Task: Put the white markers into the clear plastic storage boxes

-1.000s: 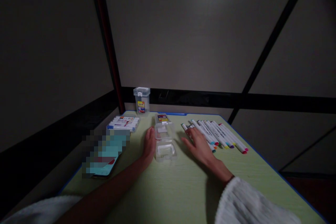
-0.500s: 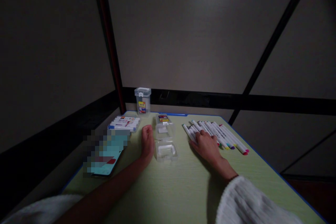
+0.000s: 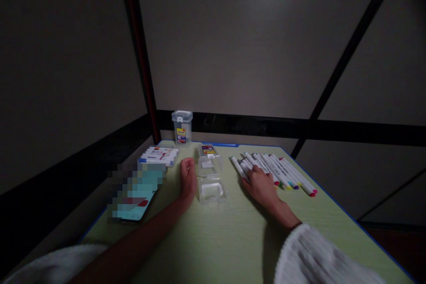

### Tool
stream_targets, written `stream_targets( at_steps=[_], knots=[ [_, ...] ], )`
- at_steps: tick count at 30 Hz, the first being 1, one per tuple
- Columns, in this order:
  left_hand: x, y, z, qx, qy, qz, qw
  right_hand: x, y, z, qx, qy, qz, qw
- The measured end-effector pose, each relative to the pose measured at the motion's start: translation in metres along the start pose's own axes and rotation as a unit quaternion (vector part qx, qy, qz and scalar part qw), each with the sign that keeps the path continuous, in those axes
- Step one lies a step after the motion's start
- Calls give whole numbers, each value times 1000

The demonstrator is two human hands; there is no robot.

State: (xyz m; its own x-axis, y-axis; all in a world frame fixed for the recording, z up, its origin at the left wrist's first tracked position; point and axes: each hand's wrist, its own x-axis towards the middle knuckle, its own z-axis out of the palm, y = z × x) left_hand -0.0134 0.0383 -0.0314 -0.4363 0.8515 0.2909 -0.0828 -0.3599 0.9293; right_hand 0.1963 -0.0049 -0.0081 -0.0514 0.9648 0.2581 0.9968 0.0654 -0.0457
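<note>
My right hand (image 3: 262, 186) is over the left part of a row of white markers (image 3: 274, 166) with coloured ends. Its thumb and fingers close around a marker at the row's left side; the fingertips are partly hidden. My left hand (image 3: 188, 179) rests on its edge with curled fingers, and nothing shows in it. Just right of it lies an open clear plastic case (image 3: 212, 191), its hinged halves spread on the table and a colourful label on the far end.
A lidded clear container (image 3: 182, 128) stands at the back left of the green table (image 3: 213, 239). In front of it lies a flat pack of white markers (image 3: 158, 156). Nearer, a phone (image 3: 135, 208) with a partly blurred screen lies by the left edge. Dark-framed panels rise behind.
The fingers of my right hand have drawn in slightly over the markers. My left hand and the case stay in place; the view has shifted a little.
</note>
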Motion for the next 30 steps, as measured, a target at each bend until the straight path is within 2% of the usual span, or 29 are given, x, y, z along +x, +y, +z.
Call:
stream_targets(
  at_steps=[4, 6, 7, 10, 12, 16, 19, 21, 23, 27, 30],
  knots=[
    [0, 3, 0, 7, 4, 9, 1000, 3, 2, 1, 107, 85, 41, 990],
    [0, 5, -1, 16, 9, 22, 1000, 5, 2, 1, 232, 127, 59, 963],
    [0, 6, -2, 25, 11, 36, 999, 6, 2, 2, 311, 139, 63, 938],
    [0, 9, -4, 63, 19, 92, 994, 9, -2, 2, 537, 153, 67, 827],
    [0, 13, -5, 87, 21, 126, 988, 10, -5, 0, 641, 156, 72, 748],
    [-2, 30, -9, 96, -6, 191, 977, 7, -15, -8, 778, 138, 94, 606],
    [-9, 47, -11, 32, -38, 156, 987, 1, -24, -15, 835, 110, 112, 527],
    [-16, 57, -12, 19, -86, 126, 988, -3, -29, -17, 852, 92, 120, 501],
    [-23, 65, -12, 57, -134, 115, 983, -7, -33, -18, 860, 78, 129, 487],
    [-34, 72, -12, 144, -182, 96, 968, -9, -37, -18, 869, 48, 121, 477],
    [-38, 72, -9, 144, -228, 19, 963, -10, -39, -19, 868, 48, 113, 481]
  ],
)
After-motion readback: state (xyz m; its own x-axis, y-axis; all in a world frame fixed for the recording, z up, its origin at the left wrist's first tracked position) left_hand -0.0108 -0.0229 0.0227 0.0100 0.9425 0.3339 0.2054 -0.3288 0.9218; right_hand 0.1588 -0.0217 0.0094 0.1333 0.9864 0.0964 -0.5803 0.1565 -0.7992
